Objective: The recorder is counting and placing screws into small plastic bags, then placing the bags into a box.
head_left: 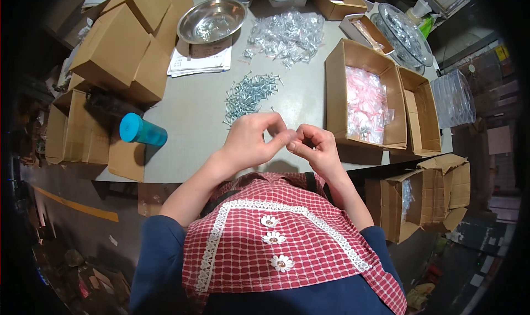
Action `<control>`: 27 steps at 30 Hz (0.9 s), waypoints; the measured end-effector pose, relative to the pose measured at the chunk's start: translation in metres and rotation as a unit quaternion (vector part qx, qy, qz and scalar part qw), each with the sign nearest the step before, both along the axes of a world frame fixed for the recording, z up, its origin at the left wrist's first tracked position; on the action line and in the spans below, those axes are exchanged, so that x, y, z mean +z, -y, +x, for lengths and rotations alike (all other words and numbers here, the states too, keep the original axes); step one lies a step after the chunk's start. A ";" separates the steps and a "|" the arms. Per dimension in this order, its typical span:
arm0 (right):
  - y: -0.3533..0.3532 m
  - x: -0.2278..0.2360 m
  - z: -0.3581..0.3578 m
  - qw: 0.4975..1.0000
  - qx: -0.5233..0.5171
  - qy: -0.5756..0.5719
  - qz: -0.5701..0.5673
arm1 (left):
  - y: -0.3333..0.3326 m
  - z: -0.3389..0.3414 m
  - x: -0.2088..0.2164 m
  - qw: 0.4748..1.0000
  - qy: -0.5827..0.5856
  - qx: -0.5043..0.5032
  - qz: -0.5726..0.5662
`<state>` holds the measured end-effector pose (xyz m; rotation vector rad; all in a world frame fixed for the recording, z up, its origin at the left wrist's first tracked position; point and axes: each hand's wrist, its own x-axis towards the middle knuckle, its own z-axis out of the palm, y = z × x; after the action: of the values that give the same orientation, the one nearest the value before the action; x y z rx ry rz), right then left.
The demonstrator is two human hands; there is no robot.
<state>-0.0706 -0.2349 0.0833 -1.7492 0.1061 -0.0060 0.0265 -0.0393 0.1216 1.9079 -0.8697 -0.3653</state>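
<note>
My left hand (255,140) and my right hand (318,151) meet at the table's near edge. Thumb and fingers are pinched together on both, and the fingertips almost touch. Whatever lies between them, if anything, is too small or hidden to make out. Just beyond my left hand is a loose pile of silvery screws (247,98). Farther back lies a heap of small clear plastic bags (288,35) with metal pieces inside. To the right, an open cardboard box (338,97) holds many small clear bags with pink edges (365,102).
A steel bowl (186,29) with a few small pieces rests on papers (193,65) at the back left. A blue-green bottle (144,132) stands near the left edge. Stacked cartons (118,53) border the left; another open carton (418,113) and clear reels (403,36) are right.
</note>
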 end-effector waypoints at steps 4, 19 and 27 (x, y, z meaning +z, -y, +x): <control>-0.004 0.003 0.002 0.994 0.041 -0.024 0.095 | -0.003 0.007 -0.018 0.982 -0.163 -0.091 -0.019; -0.033 -0.008 0.013 0.962 -0.069 0.094 -0.248 | -0.013 -0.021 -0.054 0.984 0.158 0.076 -0.001; -0.034 -0.035 0.029 0.996 -0.053 -0.068 0.032 | -0.023 -0.013 -0.072 0.961 0.271 0.051 -0.013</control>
<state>-0.0413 -0.2005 0.0482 -1.6775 0.2965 0.0385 0.0137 -0.0161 0.0498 2.0521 -1.1104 0.2478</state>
